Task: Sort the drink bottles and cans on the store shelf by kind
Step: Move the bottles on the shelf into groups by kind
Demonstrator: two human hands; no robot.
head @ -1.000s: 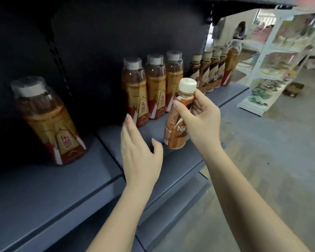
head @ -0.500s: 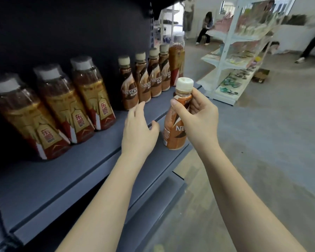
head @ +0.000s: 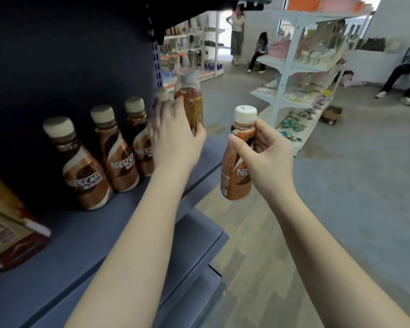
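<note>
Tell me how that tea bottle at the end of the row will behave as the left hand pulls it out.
The tea bottle looks nearly full, so probably heavy for its size. Tall and narrow at the shelf end, it could tip if dragged. The left hand wraps its glossy label, which may be slippery.

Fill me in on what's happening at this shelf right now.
A person is sorting bottled drinks on a dark shelf. The right hand holds a Nescafe bottle in the air off the shelf's front edge. The left hand grips a tea bottle at the far end of the Nescafe row, where it stands out of place. Another tea bottle sits at the near left.
</note>
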